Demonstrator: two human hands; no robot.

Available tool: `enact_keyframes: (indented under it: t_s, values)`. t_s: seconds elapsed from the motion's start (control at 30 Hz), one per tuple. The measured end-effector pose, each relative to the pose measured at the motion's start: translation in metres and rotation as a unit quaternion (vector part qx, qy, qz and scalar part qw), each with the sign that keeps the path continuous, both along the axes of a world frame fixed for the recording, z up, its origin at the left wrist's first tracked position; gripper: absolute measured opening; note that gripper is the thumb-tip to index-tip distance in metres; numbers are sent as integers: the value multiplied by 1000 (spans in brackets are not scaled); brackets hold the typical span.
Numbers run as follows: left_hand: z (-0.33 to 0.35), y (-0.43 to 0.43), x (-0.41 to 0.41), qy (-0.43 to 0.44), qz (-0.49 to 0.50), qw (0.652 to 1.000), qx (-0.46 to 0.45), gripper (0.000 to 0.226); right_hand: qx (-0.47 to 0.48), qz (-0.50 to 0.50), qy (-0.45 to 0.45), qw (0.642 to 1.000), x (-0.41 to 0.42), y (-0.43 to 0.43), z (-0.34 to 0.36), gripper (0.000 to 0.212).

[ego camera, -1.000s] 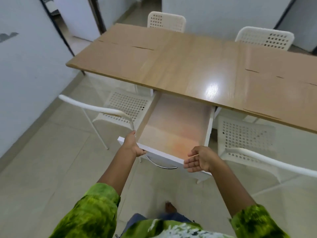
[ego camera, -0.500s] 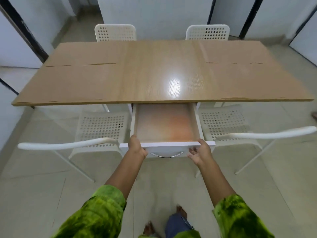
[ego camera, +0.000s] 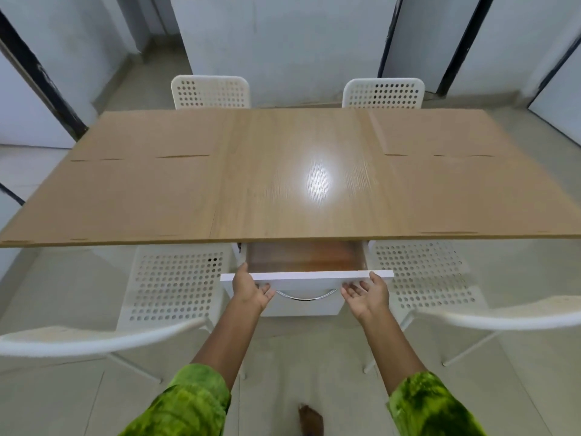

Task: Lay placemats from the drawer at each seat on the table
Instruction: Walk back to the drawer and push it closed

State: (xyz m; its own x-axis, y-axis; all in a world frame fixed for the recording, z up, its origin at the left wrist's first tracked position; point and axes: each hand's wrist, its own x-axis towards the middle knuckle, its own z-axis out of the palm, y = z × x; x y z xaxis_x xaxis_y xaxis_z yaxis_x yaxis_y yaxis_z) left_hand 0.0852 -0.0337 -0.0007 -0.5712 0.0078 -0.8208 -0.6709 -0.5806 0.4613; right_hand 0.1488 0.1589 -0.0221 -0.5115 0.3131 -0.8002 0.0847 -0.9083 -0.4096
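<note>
L hand [ego camera: 250,287] and R hand [ego camera: 367,294] press flat, fingers spread, on the white front of the drawer [ego camera: 306,276] under the table [ego camera: 283,184], gripping nothing. Drawer partly out btwn two chairs; placemats not identifiable inside.

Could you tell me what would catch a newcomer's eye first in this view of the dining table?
The broad wooden table fills the middle of the view, with a bright glare patch near its centre. Below its near edge, a white drawer stands partly open, the left hand and right hand flat against its front on either side of the metal handle. White perforated chairs stand at the far and near sides.
</note>
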Motion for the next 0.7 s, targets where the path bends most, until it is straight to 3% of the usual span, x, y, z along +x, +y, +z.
enact_keyframes:
  t_s: [0.27,0.4,0.6,0.7]
  values:
    - [2,20,-55,18,16,1000,-9,66,-9,21,28,999,-61,17,-2,57]
    - [4,27,-74,31,-2,999,-9,66,-12,26,47,998,-85,27,1,45]
    - [4,29,-82,14,-23,999,-21,65,-10,45,29,999,-91,29,4,38]
    - [7,25,-78,8,-72,996,-56,62,9,76,-5,997,-86,24,6,47]
